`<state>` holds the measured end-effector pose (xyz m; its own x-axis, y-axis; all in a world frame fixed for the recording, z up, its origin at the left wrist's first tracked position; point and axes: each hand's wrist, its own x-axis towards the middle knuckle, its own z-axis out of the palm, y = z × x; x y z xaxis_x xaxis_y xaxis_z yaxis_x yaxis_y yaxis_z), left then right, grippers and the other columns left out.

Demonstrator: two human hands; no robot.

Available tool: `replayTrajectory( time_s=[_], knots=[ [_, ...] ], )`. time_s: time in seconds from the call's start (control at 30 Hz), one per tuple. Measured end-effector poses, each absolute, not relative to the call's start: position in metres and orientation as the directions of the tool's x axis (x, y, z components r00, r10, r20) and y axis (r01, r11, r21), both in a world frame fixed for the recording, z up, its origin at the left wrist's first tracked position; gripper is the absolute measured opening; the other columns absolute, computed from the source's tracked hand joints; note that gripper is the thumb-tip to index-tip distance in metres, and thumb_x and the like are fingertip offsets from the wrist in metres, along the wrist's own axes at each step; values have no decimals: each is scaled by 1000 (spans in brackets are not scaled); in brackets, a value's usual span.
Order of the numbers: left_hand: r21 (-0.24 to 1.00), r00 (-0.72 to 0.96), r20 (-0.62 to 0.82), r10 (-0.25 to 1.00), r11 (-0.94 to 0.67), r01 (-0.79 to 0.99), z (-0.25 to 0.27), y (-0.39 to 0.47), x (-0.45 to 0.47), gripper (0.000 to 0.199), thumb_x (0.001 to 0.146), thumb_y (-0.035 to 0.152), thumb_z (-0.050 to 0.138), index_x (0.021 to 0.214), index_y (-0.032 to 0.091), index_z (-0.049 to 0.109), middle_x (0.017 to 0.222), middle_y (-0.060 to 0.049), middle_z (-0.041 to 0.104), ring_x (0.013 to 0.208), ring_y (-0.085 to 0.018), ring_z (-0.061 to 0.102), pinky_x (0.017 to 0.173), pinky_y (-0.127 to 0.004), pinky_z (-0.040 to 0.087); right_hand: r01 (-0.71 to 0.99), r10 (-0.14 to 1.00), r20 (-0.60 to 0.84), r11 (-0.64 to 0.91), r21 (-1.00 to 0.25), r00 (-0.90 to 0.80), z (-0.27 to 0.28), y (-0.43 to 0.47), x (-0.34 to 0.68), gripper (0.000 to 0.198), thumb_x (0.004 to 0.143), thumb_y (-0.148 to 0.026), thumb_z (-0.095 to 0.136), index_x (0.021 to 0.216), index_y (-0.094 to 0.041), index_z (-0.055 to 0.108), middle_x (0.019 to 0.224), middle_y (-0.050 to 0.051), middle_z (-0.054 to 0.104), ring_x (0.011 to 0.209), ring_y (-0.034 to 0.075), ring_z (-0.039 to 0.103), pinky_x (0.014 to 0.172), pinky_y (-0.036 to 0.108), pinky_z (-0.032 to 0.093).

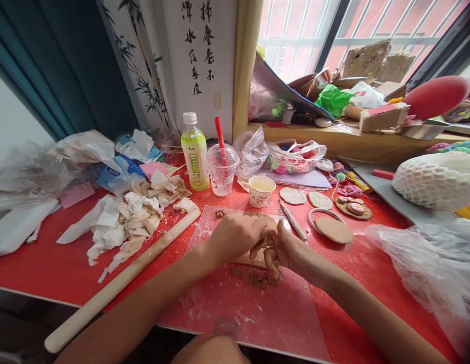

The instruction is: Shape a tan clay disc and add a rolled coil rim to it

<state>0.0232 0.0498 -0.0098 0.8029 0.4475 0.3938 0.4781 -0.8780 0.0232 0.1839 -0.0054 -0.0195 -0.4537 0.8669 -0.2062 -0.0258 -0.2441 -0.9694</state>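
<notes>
Clay (253, 277) lies near half-curled left hand (240, 235) and right hand (293, 254); their overlap hides any grip.

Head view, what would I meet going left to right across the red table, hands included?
Crumpled paper, bottle, left hand, right hand, brown disc, white netting.

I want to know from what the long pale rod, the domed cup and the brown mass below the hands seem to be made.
Long pale rod: probably wood, smooth and matte, from its tan, slightly mottled surface.
Domed cup: likely thin plastic, glossy; it is see-through and catches highlights.
Brown mass: perhaps clay, dull, from its ragged, earthy look; I cannot be sure.
</notes>
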Motion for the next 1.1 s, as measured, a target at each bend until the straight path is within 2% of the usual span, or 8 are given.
replayTrajectory(
  time_s=[0.13,0.3,0.4,0.53,0.8,0.93,1.0,1.1],
  knots=[
    [112,739,414,532,-835,538,-9,50,22,28,90,34,38,82,13,54,68,-5,60,63,-17,58,55,-27,41,41,900,-171,-169,-985,-401,-17,-3,182,35,75,-49,65,80,-15,55,57,-3,55,46,7,49,44,20,35],
    [279,689,440,576,-817,505,-4,52,22,26,95,23,28,107,18,50,90,-2,64,82,-11,62,72,-23,48,30,948,-152,-149,-988,-279,-17,2,186,44,84,-57,47,69,-17,52,53,-3,52,39,6,42,37,21,29],
    [377,706,438,557,-826,418,-3,53,24,32,94,35,31,117,19,46,109,-6,60,101,-15,58,87,-28,48,29,964,-135,-132,-991,-231,-15,3,189,47,85,-59,42,69,-17,53,50,-3,52,34,4,33,34,21,21],
    [224,764,404,503,-864,450,-10,50,26,47,92,42,35,128,13,35,116,-12,54,109,-22,53,89,-36,49,54,945,-161,-152,-987,-286,-12,0,187,52,85,-62,40,62,-17,51,47,-1,53,32,4,29,33,22,15],
    [54,764,500,409,-895,443,-22,38,32,22,91,22,34,105,12,48,102,-11,54,90,-19,54,77,-32,50,54,856,-219,-220,-974,-469,-8,-7,186,60,79,-73,34,64,-17,50,39,-4,45,30,3,22,33,19,13],
    [233,682,544,488,-869,436,-15,39,29,26,85,8,33,105,14,48,97,-9,52,88,-17,52,78,-30,48,-26,844,-211,-257,-966,-492,-7,-5,190,67,82,-72,29,100,-16,59,44,-5,48,31,4,18,33,19,10],
    [367,595,562,575,-818,443,-10,44,25,32,79,3,34,103,15,50,93,-6,52,83,-16,51,75,-29,46,-44,827,-182,-242,-969,-532,-8,-5,192,71,81,-72,33,121,-16,52,48,-4,52,32,4,20,33,20,11],
    [605,472,496,729,-680,415,-2,53,18,30,77,3,36,96,18,54,79,-1,52,72,-13,49,68,-27,42,-4,803,-164,-203,-979,-573,-11,-5,193,72,81,-66,43,131,-14,46,54,-2,57,35,4,24,34,21,13]
  ],
)
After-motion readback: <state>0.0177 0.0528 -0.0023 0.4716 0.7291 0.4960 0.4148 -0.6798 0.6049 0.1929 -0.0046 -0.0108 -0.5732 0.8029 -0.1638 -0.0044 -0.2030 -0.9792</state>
